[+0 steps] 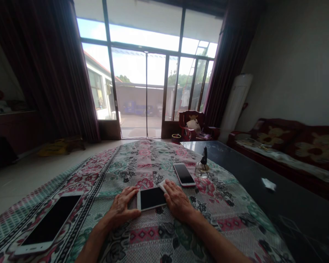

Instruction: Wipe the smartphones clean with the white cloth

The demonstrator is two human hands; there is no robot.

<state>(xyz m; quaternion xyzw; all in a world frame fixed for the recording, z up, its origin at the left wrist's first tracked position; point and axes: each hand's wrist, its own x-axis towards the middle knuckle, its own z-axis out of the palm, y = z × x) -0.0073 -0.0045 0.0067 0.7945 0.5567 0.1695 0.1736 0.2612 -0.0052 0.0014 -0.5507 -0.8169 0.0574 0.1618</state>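
A white-framed smartphone (152, 198) with a dark screen lies sideways on the flowered tablecloth (145, 233) in front of me. My left hand (123, 204) grips its left end, fingers at the upper corner and thumb near the lower one. At the right end, my right hand (178, 201) presses a small folded white cloth or tissue (162, 185) against the phone; most of that piece is hidden under the fingers. Just beyond the right hand lies a second white smartphone (184, 174), screen up. A larger white phone or small tablet (50, 223) rests at the left.
A small clear glass bottle with a black spray top (203, 166) stands past the second phone. On the right, a dark glossy table (263, 212) carries a crumpled white tissue (269, 184). A wooden sofa (290, 138) and armchair (192, 124) stand farther off, near glass doors.
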